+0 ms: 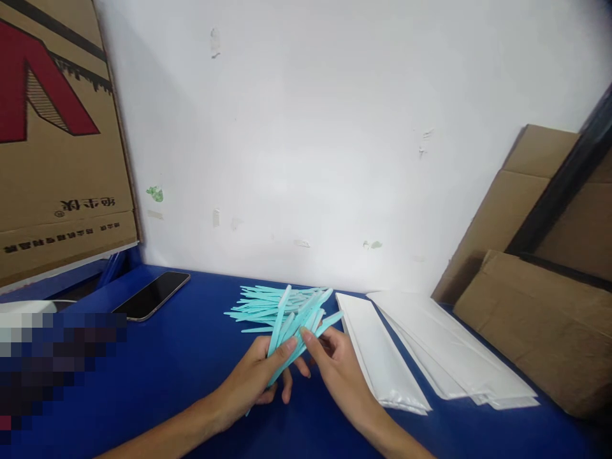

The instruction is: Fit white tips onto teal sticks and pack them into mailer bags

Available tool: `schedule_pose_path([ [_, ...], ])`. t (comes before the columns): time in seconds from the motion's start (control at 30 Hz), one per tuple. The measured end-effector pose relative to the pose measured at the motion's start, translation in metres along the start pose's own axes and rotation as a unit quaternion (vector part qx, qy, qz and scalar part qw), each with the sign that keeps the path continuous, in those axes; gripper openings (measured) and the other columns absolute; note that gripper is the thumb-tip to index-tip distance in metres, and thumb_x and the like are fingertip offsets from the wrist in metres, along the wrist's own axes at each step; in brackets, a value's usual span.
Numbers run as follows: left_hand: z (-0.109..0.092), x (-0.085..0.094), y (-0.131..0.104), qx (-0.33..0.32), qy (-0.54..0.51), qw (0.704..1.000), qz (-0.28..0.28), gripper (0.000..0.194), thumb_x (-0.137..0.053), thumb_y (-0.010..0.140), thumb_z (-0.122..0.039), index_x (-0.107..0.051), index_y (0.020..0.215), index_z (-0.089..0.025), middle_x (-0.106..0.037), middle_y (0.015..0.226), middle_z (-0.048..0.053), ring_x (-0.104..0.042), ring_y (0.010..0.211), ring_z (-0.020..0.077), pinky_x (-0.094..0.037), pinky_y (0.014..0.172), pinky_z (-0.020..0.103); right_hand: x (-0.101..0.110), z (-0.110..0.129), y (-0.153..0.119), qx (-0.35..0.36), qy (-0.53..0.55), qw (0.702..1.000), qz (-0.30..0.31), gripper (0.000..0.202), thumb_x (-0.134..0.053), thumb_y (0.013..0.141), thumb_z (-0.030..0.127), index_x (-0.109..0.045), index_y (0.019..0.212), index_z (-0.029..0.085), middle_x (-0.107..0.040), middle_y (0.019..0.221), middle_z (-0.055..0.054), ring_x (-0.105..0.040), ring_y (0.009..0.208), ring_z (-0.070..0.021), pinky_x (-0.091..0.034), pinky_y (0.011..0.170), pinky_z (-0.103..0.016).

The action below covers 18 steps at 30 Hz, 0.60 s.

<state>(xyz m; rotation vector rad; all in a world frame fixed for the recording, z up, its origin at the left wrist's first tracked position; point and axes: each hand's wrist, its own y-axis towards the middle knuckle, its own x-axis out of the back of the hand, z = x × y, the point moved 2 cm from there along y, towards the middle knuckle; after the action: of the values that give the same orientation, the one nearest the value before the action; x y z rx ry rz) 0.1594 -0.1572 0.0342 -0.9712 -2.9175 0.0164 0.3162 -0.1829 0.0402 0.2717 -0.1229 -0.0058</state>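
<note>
My left hand [261, 370] is closed around a bunch of slim turquoise plastic sticks [299, 325], shaped like eyebrow razors with tapered handles and paler ends. The bunch fans upward and slightly to the right. My right hand [332, 360] pinches the same bunch from the right, its thumb on the sticks; one stick pokes out above that hand. Behind the bunch, a loose pile of the same turquoise sticks [258, 303] lies on the blue table [191, 363], tapered ends pointing left. Parts of the fingers are hidden behind the bunch.
Right of my hands lie a long white packet [382, 357] and several overlapping white sleeves [444, 344]. A black-screened phone [153, 296] rests at the left. Cardboard boxes stand at left [67, 172] and right [530, 325]. A white wall [296, 140] closes off the back.
</note>
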Motion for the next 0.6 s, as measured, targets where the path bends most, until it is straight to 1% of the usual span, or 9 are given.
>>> schedule_pose_path([
  [0.07,-0.0011,-0.0004,-0.0001,-0.006,0.000,1.000,-0.002,0.068,-0.048,0.092,-0.076,-0.070,0.087,-0.012,-0.059,0.051,0.001,-0.033,0.034,0.0054,-0.022,0.036,0.019,0.0005,-0.0008,-0.0002,0.000,-0.002,1.000,-0.004,0.043,-0.064,0.094,0.057,-0.074,0.094,0.015,-0.071,0.080,-0.004,-0.062,0.076,-0.0201,-0.049,0.070,-0.030],
  [0.17,-0.0031,-0.0018,-0.0009,-0.021,-0.004,1.000,-0.004,0.066,-0.050,0.092,-0.075,-0.069,0.085,-0.011,-0.062,0.052,0.003,-0.037,0.034,0.0060,-0.024,0.035,0.019,0.0009,-0.0001,-0.0007,0.008,0.000,1.000,0.000,0.042,-0.064,0.095,0.056,-0.075,0.100,0.015,-0.073,0.087,-0.005,-0.066,0.084,-0.0230,-0.051,0.077,-0.032],
  [0.27,-0.0023,-0.0033,-0.0017,-0.023,-0.015,1.000,-0.005,0.065,-0.050,0.094,-0.072,-0.070,0.097,-0.010,-0.066,0.055,0.005,-0.040,0.035,0.0069,-0.027,0.035,0.019,0.0004,0.0030,-0.0012,0.016,0.011,1.000,0.007,0.041,-0.063,0.096,0.054,-0.075,0.103,0.016,-0.075,0.095,-0.007,-0.068,0.091,-0.0250,-0.052,0.084,-0.034],
  [0.33,-0.0002,-0.0034,-0.0015,-0.019,-0.026,0.999,-0.007,0.065,-0.051,0.095,-0.070,-0.069,0.108,-0.009,-0.070,0.062,0.007,-0.046,0.038,0.0086,-0.030,0.035,0.019,-0.0001,0.0051,-0.0014,0.019,0.024,0.999,0.010,0.041,-0.063,0.097,0.054,-0.074,0.106,0.016,-0.076,0.099,-0.008,-0.069,0.094,-0.0256,-0.052,0.088,-0.035],
  [0.4,0.0020,-0.0027,-0.0006,-0.021,-0.038,0.999,-0.009,0.064,-0.051,0.096,-0.068,-0.066,0.117,-0.009,-0.075,0.078,0.011,-0.060,0.049,0.0128,-0.035,0.037,0.019,-0.0005,0.0061,-0.0014,0.019,0.038,0.999,0.012,0.042,-0.062,0.098,0.054,-0.073,0.110,0.016,-0.076,0.103,-0.009,-0.069,0.096,-0.0253,-0.052,0.091,-0.036],
  [0.47,0.0037,-0.0019,0.0007,-0.028,-0.049,0.998,-0.004,0.063,-0.053,0.096,-0.067,-0.064,0.122,-0.010,-0.076,0.096,0.016,-0.071,0.066,0.0190,-0.041,0.039,0.020,-0.0007,0.0056,-0.0013,0.016,0.046,0.999,0.014,0.042,-0.060,0.098,0.055,-0.071,0.110,0.016,-0.076,0.101,-0.009,-0.070,0.094,-0.0247,-0.052,0.091,-0.036],
  [0.53,0.0046,-0.0016,0.0019,-0.034,-0.057,0.998,0.004,0.063,-0.054,0.096,-0.066,-0.064,0.123,-0.011,-0.074,0.106,0.018,-0.074,0.076,0.0228,-0.044,0.041,0.021,-0.0007,0.0044,-0.0013,0.012,0.044,0.999,0.012,0.043,-0.058,0.099,0.056,-0.070,0.110,0.016,-0.076,0.098,-0.008,-0.070,0.091,-0.0242,-0.052,0.089,-0.036],
  [0.6,0.0051,-0.0019,0.0025,-0.036,-0.061,0.997,0.010,0.064,-0.054,0.095,-0.068,-0.065,0.120,-0.010,-0.074,0.103,0.018,-0.073,0.077,0.0237,-0.047,0.043,0.022,-0.0006,0.0034,-0.0016,0.010,0.037,0.999,0.007,0.044,-0.057,0.099,0.058,-0.069,0.108,0.016,-0.075,0.093,-0.007,-0.069,0.089,-0.0241,-0.052,0.085,-0.035],
])
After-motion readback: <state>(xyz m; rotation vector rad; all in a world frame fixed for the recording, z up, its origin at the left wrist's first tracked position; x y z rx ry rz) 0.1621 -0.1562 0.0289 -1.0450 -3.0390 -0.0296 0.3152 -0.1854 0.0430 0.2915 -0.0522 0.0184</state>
